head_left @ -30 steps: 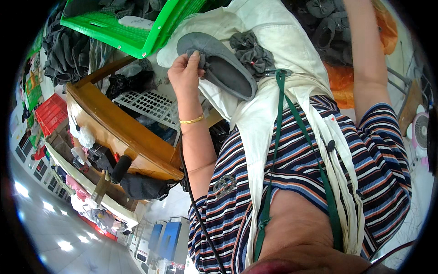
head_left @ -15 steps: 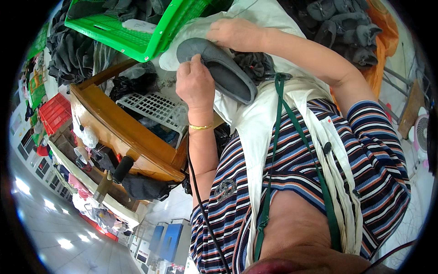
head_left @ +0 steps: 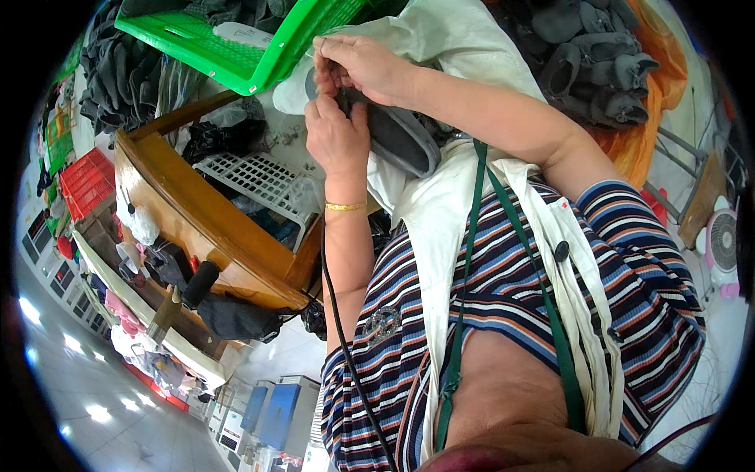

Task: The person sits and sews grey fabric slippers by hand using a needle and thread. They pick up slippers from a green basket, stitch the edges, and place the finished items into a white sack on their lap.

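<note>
L hand (head_left: pixel 338 145) is pinching the grey shoe (head_left: pixel 405 145), which is lying on the white apron (head_left: pixel 468 43) over the lap; R hand (head_left: pixel 370 69) is curling in above, fingertips nearly meeting L's, but can't tell what, if anything, its grip is holding. Step in hand is prob. two-handed fine work near the toe; next move is calling for a steady L grip & small R fingertip motion. Green crate (head_left: pixel 271 67) is sitting close by, wooden surface (head_left: pixel 200 208) is edging the L side; bare apron past R forearm is leaving more room, toward the shoe pile (head_left: pixel 562 69).
</note>
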The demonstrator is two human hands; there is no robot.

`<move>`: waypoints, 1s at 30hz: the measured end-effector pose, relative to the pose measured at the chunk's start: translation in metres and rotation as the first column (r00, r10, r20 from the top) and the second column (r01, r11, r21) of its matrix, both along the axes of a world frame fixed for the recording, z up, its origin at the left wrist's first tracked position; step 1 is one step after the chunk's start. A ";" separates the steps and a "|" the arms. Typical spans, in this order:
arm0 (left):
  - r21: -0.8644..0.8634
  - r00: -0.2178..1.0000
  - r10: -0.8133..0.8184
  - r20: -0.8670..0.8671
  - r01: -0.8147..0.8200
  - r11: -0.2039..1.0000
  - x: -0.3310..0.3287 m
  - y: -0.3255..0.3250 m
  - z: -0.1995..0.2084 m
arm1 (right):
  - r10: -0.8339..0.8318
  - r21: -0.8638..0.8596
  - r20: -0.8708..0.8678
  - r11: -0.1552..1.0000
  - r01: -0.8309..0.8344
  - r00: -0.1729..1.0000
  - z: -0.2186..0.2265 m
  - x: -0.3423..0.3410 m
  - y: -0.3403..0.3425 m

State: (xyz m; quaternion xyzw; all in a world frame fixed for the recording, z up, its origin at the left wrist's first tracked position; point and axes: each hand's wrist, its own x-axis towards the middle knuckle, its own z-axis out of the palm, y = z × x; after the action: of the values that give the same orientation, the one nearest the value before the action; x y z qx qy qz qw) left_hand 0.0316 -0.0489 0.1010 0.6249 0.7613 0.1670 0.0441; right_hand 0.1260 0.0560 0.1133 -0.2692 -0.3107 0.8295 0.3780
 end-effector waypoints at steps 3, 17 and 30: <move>0.068 0.993 -0.019 0.115 0.011 0.998 -0.005 -0.005 -0.007 | 0.015 0.027 0.049 0.999 -0.016 0.999 0.023 0.007 -0.002; 0.359 0.911 -0.406 0.077 0.355 0.863 0.019 0.066 -0.016 | -0.391 0.572 0.183 0.788 0.225 0.902 0.038 0.065 -0.014; 0.113 0.670 -0.741 -0.040 0.740 0.663 0.030 0.062 0.005 | -0.469 0.611 0.188 0.744 0.271 0.863 0.040 0.113 -0.060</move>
State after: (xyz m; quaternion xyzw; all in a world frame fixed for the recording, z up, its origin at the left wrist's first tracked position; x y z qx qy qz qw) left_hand 0.0616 0.0132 0.1056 0.8808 0.4304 0.1828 0.0741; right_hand 0.2395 -0.0045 0.1536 -0.3367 -0.5397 0.5493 0.5419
